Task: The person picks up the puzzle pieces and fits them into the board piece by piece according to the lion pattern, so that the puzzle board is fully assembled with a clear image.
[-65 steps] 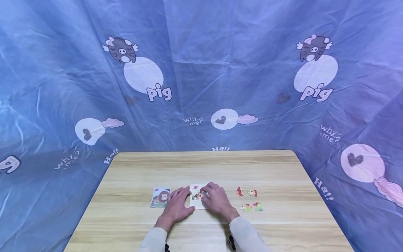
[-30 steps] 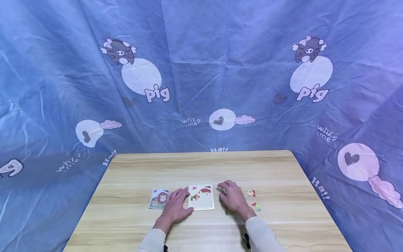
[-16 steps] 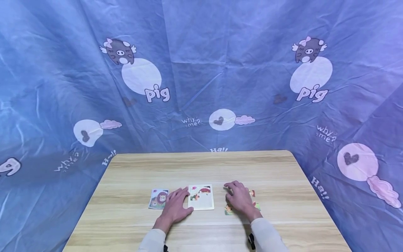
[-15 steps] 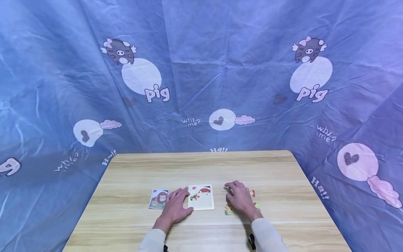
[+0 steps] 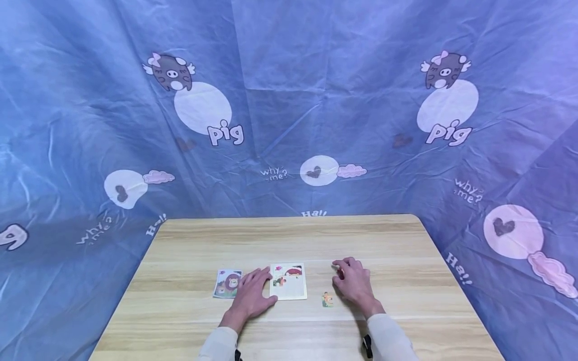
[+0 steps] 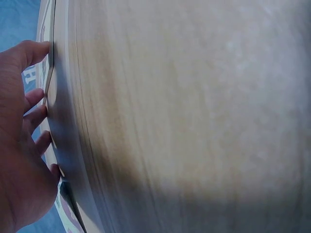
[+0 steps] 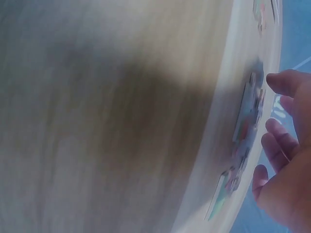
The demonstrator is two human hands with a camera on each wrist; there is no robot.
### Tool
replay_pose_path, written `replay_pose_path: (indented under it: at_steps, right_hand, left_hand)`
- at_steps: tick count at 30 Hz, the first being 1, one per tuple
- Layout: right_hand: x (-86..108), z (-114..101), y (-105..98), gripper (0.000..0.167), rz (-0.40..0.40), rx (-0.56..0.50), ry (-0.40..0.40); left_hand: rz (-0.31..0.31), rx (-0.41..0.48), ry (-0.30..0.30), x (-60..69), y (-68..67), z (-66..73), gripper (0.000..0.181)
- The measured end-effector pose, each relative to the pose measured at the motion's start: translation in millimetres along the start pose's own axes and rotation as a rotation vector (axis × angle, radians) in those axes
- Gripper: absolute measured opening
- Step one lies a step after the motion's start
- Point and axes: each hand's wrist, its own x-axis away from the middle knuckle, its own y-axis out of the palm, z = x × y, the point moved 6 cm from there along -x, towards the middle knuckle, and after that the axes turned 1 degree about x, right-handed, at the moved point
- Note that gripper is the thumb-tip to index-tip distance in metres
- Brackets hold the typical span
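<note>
My left hand (image 5: 253, 295) rests with spread fingers along the left edge of a white puzzle board (image 5: 289, 291). In the left wrist view its thumb (image 6: 34, 52) and fingertips touch the board's thin edge. The board has pieces fitted along its top and left side, with a brown-maned animal at the top right. My right hand (image 5: 354, 283) is held over loose jigsaw pieces, mostly hidden under it in the head view. The right wrist view shows those pieces (image 7: 246, 121) lying below its loosely bent fingers, nothing gripped. One orange-and-green jigsaw piece (image 5: 327, 300) lies left of that hand.
A lion picture card (image 5: 228, 284) lies left of the board, partly behind my left hand. The wooden table (image 5: 289, 240) ends at a blue patterned cloth (image 5: 280, 125) hanging behind and at both sides.
My right hand has left the board and moved right, over the loose pieces, hiding more of them. The brown-maned piece is now uncovered on the board. The left hand has stayed in place.
</note>
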Motion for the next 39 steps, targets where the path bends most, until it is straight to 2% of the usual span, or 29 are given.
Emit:
replay_pose_path:
  at_steps: [21,25,31,39]
  right_hand:
    - [1.3,11.3,-6.4,0.048,-0.088,0.093,0.022]
    - [1.3,11.1,-8.6,0.043,-0.098,0.084,0.029]
    - [0.6,12.4,-9.3,0.044,-0.115,0.043,0.063]
    - [0.8,10.1,-10.5,0.037,-0.071,0.011,0.046]
  left_hand:
    - [-0.004,0.015,0.001,0.9,1.0,1.3,0.055]
    - [-0.001,0.011,0.0,0.4,1.5,0.6,0.055]
    - [0.008,0.001,0.011,1.0,0.4,0.6,0.054]
    - [-0.012,0.02,-0.002,2.5,-2.2,0.8,0.054]
